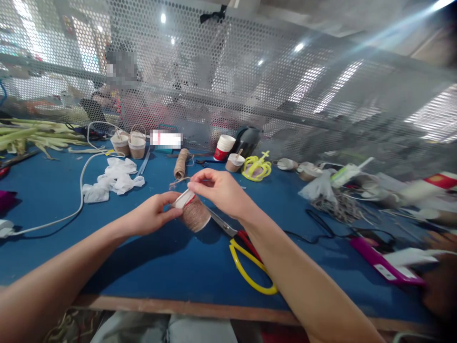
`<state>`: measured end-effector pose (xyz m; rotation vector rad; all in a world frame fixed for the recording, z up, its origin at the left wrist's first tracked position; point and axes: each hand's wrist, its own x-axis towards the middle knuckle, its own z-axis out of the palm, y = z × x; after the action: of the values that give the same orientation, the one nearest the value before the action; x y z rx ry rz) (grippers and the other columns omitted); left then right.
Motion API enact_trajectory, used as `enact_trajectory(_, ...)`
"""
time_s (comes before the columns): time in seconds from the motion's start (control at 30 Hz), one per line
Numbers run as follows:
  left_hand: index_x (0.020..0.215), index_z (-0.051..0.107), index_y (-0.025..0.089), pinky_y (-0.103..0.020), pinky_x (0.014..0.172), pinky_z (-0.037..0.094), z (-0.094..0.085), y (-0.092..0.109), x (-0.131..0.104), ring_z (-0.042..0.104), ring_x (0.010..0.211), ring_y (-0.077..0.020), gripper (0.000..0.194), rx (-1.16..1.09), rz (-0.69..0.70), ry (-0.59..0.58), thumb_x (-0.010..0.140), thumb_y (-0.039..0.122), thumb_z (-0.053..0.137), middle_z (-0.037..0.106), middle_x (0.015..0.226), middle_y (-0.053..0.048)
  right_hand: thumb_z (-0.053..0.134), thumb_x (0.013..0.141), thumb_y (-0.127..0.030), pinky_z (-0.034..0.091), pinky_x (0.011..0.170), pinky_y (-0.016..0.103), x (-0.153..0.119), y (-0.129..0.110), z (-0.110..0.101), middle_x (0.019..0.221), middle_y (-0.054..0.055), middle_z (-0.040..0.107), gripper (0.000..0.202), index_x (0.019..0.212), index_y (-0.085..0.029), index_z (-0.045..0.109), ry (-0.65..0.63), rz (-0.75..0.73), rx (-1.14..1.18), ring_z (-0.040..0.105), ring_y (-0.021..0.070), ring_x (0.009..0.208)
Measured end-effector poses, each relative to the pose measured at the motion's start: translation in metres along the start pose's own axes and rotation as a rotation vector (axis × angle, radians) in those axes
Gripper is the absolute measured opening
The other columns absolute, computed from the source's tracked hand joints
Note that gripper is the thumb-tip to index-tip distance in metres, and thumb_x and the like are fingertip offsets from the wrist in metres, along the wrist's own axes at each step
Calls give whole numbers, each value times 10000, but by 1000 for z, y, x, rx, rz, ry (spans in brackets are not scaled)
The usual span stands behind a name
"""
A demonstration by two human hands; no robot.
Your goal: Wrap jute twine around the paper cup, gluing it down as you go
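Observation:
A small paper cup [195, 215] with brown twine wound around its side is tilted over the table in front of me. Its white rim, with a bit of red below it, faces up and left. My left hand [152, 215] pinches the rim from the left, thumb below. From above, my right hand [219, 188] has thumb and fingers closed at the other end of the rim. A thin strand of twine shows beside these fingertips. Behind the hands lies a roll of twine [181, 164]. Scissors [250, 267] with yellow and red handles lie partly under my right forearm.
Twine-wrapped cups with handles [137, 145] stand at the back left, near white crumpled pieces [114, 180] and a white cable [81, 190]. Stacked paper cups [224, 146] and a yellow crown-shaped piece [256, 167] stand behind. A purple glue gun [385, 267] lies right. Perforated metal screen [250, 85] rises behind.

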<state>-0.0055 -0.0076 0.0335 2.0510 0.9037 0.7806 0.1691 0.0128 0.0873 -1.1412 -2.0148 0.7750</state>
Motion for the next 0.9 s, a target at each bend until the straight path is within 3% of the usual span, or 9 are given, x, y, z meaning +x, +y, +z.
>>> enact_trajectory(0.17, 1059, 536, 103, -303, 862, 405, 1, 4, -2, 542, 961, -197, 301, -134, -8, -36, 815, 261, 456, 607, 1068, -82, 583, 718, -291, 442, 634, 266, -19, 5, -10, 690, 9, 597, 133, 710, -159, 578, 107, 60, 101, 535, 108, 624)
enact_trajectory(0.4, 1130, 514, 125, -299, 894, 395, 2, 5, -4, 528, 1012, -188, 332, -152, 39, -66, 829, 253, 456, 584, 1114, -79, 594, 710, -310, 440, 677, 285, -32, 13, -9, 712, 19, 602, 156, 731, -156, 587, 164, 123, 146, 539, 120, 658)
enact_trajectory(0.9, 1106, 529, 136, -308, 951, 359, 1, 13, -7, 488, 1098, -205, 309, -166, 65, -101, 826, 252, 467, 529, 1208, -85, 573, 715, -365, 410, 630, 280, -38, 21, -2, 692, 6, 561, 220, 713, -146, 561, 148, 193, 156, 495, 115, 633)
